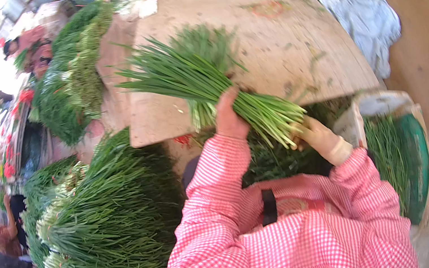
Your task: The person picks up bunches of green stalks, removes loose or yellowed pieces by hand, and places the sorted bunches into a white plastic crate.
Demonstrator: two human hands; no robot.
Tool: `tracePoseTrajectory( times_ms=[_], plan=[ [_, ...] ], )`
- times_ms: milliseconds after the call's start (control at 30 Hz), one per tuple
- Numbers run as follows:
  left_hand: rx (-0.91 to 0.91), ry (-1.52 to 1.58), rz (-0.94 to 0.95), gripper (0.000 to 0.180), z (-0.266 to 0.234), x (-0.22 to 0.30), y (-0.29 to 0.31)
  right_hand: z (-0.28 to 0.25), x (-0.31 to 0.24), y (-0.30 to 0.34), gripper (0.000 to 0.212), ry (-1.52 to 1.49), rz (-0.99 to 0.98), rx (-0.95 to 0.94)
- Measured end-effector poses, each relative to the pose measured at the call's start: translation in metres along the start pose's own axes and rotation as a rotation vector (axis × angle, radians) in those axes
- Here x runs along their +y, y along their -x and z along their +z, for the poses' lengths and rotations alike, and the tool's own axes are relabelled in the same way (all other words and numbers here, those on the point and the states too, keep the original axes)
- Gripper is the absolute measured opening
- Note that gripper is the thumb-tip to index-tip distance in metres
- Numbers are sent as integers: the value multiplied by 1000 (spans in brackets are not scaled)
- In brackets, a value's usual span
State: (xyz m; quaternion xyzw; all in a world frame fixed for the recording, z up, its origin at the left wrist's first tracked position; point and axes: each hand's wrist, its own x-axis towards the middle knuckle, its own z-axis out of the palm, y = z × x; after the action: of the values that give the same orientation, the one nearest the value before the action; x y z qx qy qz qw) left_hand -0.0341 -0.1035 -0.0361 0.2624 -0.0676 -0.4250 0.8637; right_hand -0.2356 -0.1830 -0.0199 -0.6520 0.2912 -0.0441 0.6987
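A bundle of long green chives [198, 76] lies slanted across the near edge of a wooden board [264, 27], leaf tips to the upper left, cut pale ends to the lower right. My left hand [229, 117] grips the bundle around its middle. At the cut ends, my right hand [315, 133] is closed on the stems. Both arms wear pink checked sleeves.
A big heap of stacked chive bundles [104, 222] fills the lower left. More greens [72, 73] are piled at the upper left. A white cloth [367, 21] lies at the board's right, and a sack with greens [397, 159] stands at the right. A person stands far left.
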Motion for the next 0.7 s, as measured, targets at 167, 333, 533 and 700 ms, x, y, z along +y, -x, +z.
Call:
tracePoseTrajectory(
  times_ms=[167, 333, 533, 700],
  plan=[
    [-66, 155, -19, 27, -3, 7, -4, -20, 34, -10, 21, -81, -244, 127],
    [-131, 107, 39, 28, -3, 7, -5, -55, 37, 2, 23, 15, -300, 374],
    [-74, 57, 34, 28, -5, 4, -5, -13, -7, 13, 14, 250, -699, 520],
    [-11, -40, 44, 28, -10, -5, -8, 17, -36, 20, 62, 975, -895, 509]
  ],
)
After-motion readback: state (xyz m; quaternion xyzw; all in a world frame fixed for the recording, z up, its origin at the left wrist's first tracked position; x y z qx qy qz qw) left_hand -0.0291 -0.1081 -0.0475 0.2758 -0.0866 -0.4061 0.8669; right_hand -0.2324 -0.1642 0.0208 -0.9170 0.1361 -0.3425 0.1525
